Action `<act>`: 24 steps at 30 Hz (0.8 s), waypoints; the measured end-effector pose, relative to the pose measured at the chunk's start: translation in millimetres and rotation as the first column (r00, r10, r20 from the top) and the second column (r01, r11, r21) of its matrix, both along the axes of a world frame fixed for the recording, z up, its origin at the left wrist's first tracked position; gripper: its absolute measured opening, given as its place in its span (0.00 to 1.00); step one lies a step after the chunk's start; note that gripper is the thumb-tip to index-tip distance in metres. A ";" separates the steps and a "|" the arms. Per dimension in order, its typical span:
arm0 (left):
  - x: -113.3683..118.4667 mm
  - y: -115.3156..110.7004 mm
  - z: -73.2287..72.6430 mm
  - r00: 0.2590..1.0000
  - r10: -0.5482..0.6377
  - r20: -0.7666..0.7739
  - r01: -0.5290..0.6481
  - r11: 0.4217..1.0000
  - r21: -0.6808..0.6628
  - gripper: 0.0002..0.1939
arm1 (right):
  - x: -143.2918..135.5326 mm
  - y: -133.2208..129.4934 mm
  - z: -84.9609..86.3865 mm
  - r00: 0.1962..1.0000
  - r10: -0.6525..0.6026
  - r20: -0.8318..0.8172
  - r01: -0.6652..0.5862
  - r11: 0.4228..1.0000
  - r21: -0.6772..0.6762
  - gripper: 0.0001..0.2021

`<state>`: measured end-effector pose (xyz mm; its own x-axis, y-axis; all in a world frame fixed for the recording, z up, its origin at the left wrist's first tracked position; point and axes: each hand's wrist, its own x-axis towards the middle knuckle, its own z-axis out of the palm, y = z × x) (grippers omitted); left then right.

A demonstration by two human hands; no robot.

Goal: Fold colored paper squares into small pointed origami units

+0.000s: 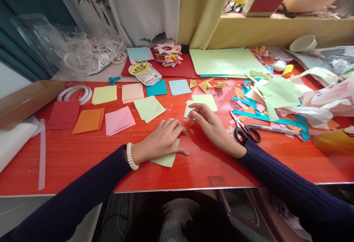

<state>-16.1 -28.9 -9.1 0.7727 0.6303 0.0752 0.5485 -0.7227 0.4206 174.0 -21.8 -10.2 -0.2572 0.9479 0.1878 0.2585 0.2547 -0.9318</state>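
My left hand (159, 140), with a white coil band at the wrist, rests over a pale green paper square (166, 161) near the table's front edge. Its fingers are stretched out and the thumb stands apart; the hand covers part of the square. To its right, my right hand (210, 127) is loosely bent with fingers apart and nothing seen in it. Its fingertips are at two pale green pieces of paper (206, 102); whether they touch is unclear. Just left of these lies a small stack of light green squares (149, 109).
Stacks of pink (119, 121), orange (89, 121) and red paper (63, 114) lie at left. Scissors (245, 129) and a pen (273, 128) are beside my right forearm, before a heap of paper scraps (279, 96). Small folded yellow pieces (205, 86) sit behind.
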 end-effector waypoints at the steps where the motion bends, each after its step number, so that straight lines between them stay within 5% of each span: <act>1: -0.1 0.1 0.6 1.000 -0.002 0.012 0.002 1.000 -0.017 0.26 | 0.0 -0.3 0.5 1.000 0.004 0.007 -0.004 1.000 -0.001 0.12; 5: -11.4 6.8 12.7 0.997 0.000 0.072 0.014 0.982 -0.189 0.16 | -0.1 -2.1 3.8 0.998 0.039 0.055 -0.036 0.999 -0.038 0.13; 8: -27.9 16.1 23.8 0.994 -0.085 -0.064 0.063 0.956 -0.285 0.19 | -0.4 -3.1 4.8 0.993 0.077 0.088 -0.073 0.996 -0.049 0.12; 16: -27.1 19.7 19.2 0.999 -0.032 0.011 0.034 0.960 -0.280 0.08 | -2.8 -4.5 5.3 0.956 0.290 0.048 -0.273 0.937 -0.217 0.15; 20: -18.9 15.5 20.4 0.987 0.071 0.145 -0.019 0.942 -0.336 0.05 | -3.9 -6.9 7.7 0.916 0.397 0.051 -0.367 0.885 -0.288 0.10; 24: -21.0 21.5 17.1 0.872 0.375 0.315 -0.246 0.892 -0.380 0.14 | -5.5 -3.8 6.8 0.973 0.191 -0.126 -0.227 0.879 -0.421 0.07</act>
<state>-37.0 -7.4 8.0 0.4869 0.8707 0.0696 0.4778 -0.3322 0.8133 168.5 -25.6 -3.4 -0.4595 0.8660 -0.1975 0.1655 -0.1350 -0.9769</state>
